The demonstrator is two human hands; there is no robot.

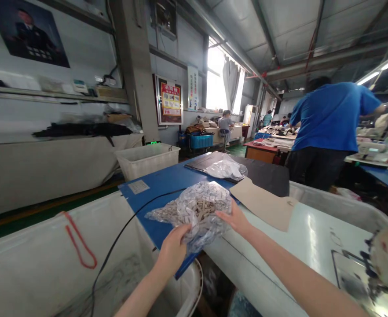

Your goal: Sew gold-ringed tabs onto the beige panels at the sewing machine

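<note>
A clear plastic bag (200, 193) is bunched up over the near end of the blue board, its mouth turned toward me. Many small beige-brown strips (204, 210) show inside; their exact kind is too small to tell. My left hand (174, 246) pinches the bag's lower left edge between thumb and fingers. On the opposite side, my right hand (235, 218) grips the bag's right edge, its fingers partly hidden behind the plastic. A beige flat panel (266, 204) lies on the table just right of my right hand.
A sewing machine (385, 259) stands at the right on the pale tabletop (299, 237). Black sheets (269, 176) and another plastic bag (225, 168) lie farther back on the blue board (167, 176). White bins (148, 158) flank the table; a black cable (124, 226) crosses the left side. A person in blue (329, 119) stands behind.
</note>
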